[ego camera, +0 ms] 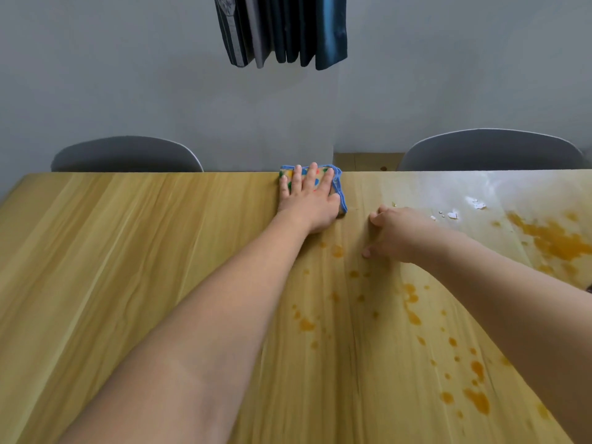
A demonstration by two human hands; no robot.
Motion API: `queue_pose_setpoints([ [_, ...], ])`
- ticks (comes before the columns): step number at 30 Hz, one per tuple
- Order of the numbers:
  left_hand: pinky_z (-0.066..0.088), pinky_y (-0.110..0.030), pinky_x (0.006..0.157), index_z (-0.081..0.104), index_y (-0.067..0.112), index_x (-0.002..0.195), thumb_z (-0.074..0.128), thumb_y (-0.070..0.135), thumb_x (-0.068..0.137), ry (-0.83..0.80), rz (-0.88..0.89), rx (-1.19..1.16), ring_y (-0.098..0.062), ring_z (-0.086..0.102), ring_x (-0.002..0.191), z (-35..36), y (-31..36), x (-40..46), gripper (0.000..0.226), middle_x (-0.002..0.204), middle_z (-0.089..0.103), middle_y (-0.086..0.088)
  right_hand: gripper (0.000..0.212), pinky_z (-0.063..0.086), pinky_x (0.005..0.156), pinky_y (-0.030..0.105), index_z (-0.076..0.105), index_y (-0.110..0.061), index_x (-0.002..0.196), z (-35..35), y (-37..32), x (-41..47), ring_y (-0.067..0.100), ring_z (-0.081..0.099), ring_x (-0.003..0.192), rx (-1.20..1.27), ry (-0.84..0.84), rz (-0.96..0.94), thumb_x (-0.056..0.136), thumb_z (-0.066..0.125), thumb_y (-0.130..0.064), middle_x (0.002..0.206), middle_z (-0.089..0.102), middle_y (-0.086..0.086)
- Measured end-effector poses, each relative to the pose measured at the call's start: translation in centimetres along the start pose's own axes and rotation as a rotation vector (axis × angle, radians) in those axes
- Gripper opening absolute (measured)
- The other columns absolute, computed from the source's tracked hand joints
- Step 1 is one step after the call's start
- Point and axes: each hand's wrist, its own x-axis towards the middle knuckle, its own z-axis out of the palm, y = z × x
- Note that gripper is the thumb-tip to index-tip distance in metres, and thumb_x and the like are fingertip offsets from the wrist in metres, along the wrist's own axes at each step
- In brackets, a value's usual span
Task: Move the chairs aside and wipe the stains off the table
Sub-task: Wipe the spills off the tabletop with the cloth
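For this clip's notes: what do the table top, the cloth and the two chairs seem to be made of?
Table: wood-look board, probably laminate; regular printed-looking grain, smooth sheen at the far right.
Cloth: soft woven fabric, blue stitched edge, coloured spots, folded under the left hand.
Chairs: grey moulded shells, likely matte plastic; smooth curved backs, no seams visible.

Soft daylight fills the scene evenly, a white glare lies on the table [480, 190] at its far right corner, shadows under the arms are faint, and the table's edges bend from wide-angle distortion.
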Motion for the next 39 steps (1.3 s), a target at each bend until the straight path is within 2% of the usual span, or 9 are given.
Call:
queue_pose_setpoints([
  [4,-0.015,-0.050,0.116,-0.004,0.037,0.154,0.020,0.048,0.099,0.018,0.145,0.045,-0.024,-0.020,0.147,2.3,-0.6,-7.0,0.060,0.162,-0.016,0.003,0.069,0.045,0.090,0.033,0.047,-0.016,0.136,-0.1,0.1,-0.2,0.025,0.052,0.116,-0.008,0.018,-0.010,0.082,0.064,-0.054,0.130,0.049,0.004],
  [8,-0.018,-0.046,0.116,-0.010,0.038,0.152,0.020,0.049,0.101,-0.020,0.168,0.089,-0.021,-0.025,0.146,3.5,-2.2,-14.4,0.061,0.160,-0.021,0.004,0.067,0.045,0.087,0.033,0.049,-0.015,0.135,-0.4,-0.2,-0.7,0.026,0.052,0.114,-0.002,0.014,-0.002,0.082,0.065,-0.053,0.129,0.051,0.006],
  [14,-0.015,-0.047,0.116,-0.008,0.041,0.152,0.021,0.051,0.098,-0.046,0.000,0.039,-0.022,-0.020,0.147,1.4,-3.1,-7.3,0.062,0.161,-0.019,0.004,0.066,0.046,0.087,0.034,0.049,-0.014,0.135,-0.3,-0.2,-0.7,0.027,0.053,0.112,0.027,0.017,0.022,0.083,0.066,-0.050,0.127,0.053,0.007],
  [18,-0.015,-0.049,0.116,-0.005,0.041,0.152,0.021,0.050,0.097,-0.044,-0.007,0.004,-0.022,-0.021,0.147,1.1,-2.0,-4.3,0.062,0.162,-0.017,0.005,0.066,0.046,0.087,0.033,0.051,-0.014,0.135,0.1,-0.5,-0.6,0.028,0.054,0.111,0.024,0.041,0.054,0.082,0.067,-0.050,0.124,0.056,0.008],
  [25,-0.015,-0.050,0.116,-0.004,0.040,0.153,0.020,0.049,0.098,-0.006,0.058,0.023,-0.023,-0.019,0.147,2.4,-1.2,-8.2,0.061,0.162,-0.016,0.004,0.063,0.046,0.085,0.034,0.051,-0.012,0.134,0.5,-0.8,-1.6,0.029,0.055,0.112,0.050,0.103,0.090,0.084,0.066,-0.048,0.125,0.058,0.009],
  [30,-0.017,-0.050,0.115,-0.007,0.039,0.153,0.018,0.050,0.099,-0.029,0.081,0.044,-0.023,-0.023,0.146,3.5,-1.2,-12.8,0.060,0.161,-0.019,0.003,0.057,0.045,0.096,0.039,0.047,-0.008,0.135,1.9,-1.4,-5.1,0.029,0.050,0.121,0.158,0.196,0.077,0.087,0.064,-0.034,0.134,0.052,0.011],
  [34,-0.018,-0.050,0.115,-0.008,0.039,0.153,0.018,0.050,0.099,-0.041,0.086,0.043,-0.023,-0.024,0.146,4.5,-1.0,-16.7,0.061,0.161,-0.020,0.003,0.069,0.038,0.105,0.035,0.037,-0.010,0.144,2.9,-2.3,-10.3,0.025,0.041,0.132,0.117,0.133,-0.007,0.087,0.064,-0.037,0.146,0.041,0.008],
  [39,-0.019,-0.049,0.115,-0.008,0.038,0.153,0.018,0.049,0.099,-0.053,0.087,0.035,-0.023,-0.025,0.146,6.0,-0.6,-22.9,0.061,0.161,-0.021,0.003,0.083,0.040,0.105,0.037,0.032,-0.009,0.145,5.7,-3.2,-17.7,0.026,0.040,0.132,0.058,-0.020,-0.041,0.081,0.068,-0.047,0.148,0.033,0.006],
])
